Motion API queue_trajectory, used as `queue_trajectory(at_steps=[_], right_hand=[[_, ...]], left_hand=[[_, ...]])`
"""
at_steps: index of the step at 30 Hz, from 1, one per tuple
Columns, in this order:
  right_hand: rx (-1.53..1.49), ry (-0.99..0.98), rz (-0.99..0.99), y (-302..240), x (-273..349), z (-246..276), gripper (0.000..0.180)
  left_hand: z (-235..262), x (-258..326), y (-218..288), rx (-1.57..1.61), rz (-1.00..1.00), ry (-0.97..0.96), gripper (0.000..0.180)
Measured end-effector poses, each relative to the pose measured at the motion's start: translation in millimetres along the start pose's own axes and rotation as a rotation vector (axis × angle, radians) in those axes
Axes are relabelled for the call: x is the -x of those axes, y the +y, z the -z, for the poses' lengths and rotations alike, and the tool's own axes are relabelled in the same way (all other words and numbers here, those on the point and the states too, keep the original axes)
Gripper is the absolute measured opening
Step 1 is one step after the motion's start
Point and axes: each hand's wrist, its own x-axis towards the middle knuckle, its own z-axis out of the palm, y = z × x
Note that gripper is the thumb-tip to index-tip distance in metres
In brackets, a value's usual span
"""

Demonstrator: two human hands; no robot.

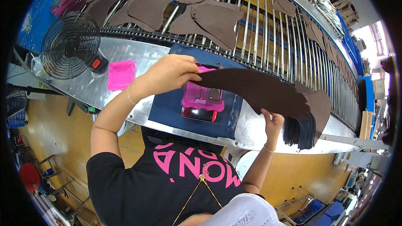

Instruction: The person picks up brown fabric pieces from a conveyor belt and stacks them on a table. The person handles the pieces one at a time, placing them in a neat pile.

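My left hand (pixel 178 73) and right hand (pixel 273 124) pinch one brown piece (pixel 255 88), narrow tip at left fingers (pixel 192 76), length slanting rightward toward me.

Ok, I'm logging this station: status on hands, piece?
Left hand gripping brown piece by narrow end. Right hand at its lower edge. Pink tray below.

A long, curved dark-brown sheet (pixel 255 90) is showing one even tone. At left, a square plastic tray (pixel 121 76) is showing vivid pink; near, a black shirt (pixel 167 184) is bearing pink lettering; far, curved pieces (pixel 148 10) are showing greyish brown.
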Motion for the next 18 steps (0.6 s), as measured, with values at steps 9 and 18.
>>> queue_trajectory(at_steps=[9,18], right_hand=[[-0.163,0.376,-0.111,-12.7,-11.4,111.0,0.024],[-0.307,0.229,-0.273,64.6,-184.2,66.4,0.044]], left_hand=[[-46.4,-72.4,25.0,-0.064,-0.276,-0.037,0.019],[19.1,-60.2,-6.4,0.143,0.032,0.298,0.025]])
